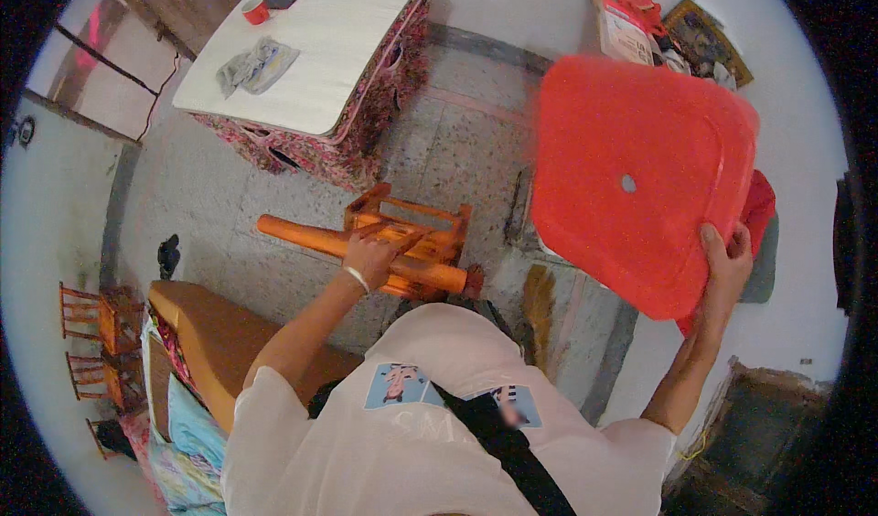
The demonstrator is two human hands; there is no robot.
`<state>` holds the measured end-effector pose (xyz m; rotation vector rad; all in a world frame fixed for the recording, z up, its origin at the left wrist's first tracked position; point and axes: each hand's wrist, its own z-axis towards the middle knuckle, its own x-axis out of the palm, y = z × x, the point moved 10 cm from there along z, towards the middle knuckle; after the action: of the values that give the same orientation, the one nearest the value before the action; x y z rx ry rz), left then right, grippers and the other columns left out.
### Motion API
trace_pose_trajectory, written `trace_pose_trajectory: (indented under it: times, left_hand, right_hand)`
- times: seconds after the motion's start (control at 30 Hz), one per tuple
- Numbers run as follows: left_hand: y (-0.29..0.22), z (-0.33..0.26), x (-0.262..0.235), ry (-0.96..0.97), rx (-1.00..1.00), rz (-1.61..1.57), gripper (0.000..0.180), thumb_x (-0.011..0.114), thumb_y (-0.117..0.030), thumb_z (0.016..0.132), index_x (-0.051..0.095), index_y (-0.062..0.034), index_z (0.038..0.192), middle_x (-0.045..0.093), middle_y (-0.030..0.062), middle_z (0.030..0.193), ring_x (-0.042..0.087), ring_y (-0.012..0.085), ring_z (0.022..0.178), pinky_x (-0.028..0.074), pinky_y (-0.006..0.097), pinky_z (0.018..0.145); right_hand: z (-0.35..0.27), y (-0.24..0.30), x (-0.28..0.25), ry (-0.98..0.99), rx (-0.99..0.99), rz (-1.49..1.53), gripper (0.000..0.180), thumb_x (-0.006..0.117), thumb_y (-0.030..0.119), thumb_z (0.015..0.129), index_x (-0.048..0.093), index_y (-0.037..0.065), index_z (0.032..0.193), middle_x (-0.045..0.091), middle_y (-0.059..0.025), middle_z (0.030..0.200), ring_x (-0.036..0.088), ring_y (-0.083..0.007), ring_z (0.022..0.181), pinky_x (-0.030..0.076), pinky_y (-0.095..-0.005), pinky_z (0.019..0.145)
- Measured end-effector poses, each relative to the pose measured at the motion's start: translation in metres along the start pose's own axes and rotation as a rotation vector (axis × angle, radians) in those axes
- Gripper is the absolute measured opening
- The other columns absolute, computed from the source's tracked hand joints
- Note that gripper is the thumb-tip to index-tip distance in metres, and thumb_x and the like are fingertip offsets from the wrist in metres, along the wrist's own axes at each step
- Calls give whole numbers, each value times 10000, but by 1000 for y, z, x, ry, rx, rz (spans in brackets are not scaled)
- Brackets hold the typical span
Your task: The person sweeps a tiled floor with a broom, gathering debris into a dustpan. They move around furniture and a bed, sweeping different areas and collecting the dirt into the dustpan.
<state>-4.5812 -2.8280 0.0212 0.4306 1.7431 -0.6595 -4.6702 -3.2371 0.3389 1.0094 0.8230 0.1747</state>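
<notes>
My right hand (728, 258) grips the near right edge of a red rounded-square plastic piece (631, 141), like a stool top, with a small hole near its middle. It is raised, its far edge slightly blurred. My left hand (370, 258) lies over a long orange cylinder (306, 232), its fingers across the top and partly spread. Behind and beneath the cylinder stands an orange wooden chair or stool (448, 228) with slats. Whether the cylinder rests on that furniture is hidden.
A table (338, 22) with a white top and floral cloth holds a red cup (255, 11), a dark phone-like object (281, 1) and a grey cloth (258, 66). A brown padded piece (215, 333), wooden chairs (114, 324) and a broom (540, 306) are nearby.
</notes>
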Motion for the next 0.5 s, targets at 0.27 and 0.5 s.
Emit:
trace_pose_trajectory:
  times: [0.27, 0.5]
  left_hand:
    - [-23, 118, -14, 139, 17, 72, 200, 577, -117, 662, 609, -120, 860, 619, 117, 753, 604, 283, 729, 470, 408, 623]
    - [-68, 223, -64, 301, 19, 198, 259, 581, -164, 662, 610, -120, 915, 613, 146, 830, 596, 302, 798, 486, 394, 689]
  right_hand:
    - [-42, -81, -112, -247, 132, -15, 569, 723, 140, 637, 457, -29, 1111, 505, -121, 1075, 484, -214, 959, 370, -338, 869]
    - [-51, -126, -175, -366, 176, -41, 835, 790, 323, 541, 402, -11, 1200, 462, -136, 1158, 443, -244, 1065, 333, -363, 922]
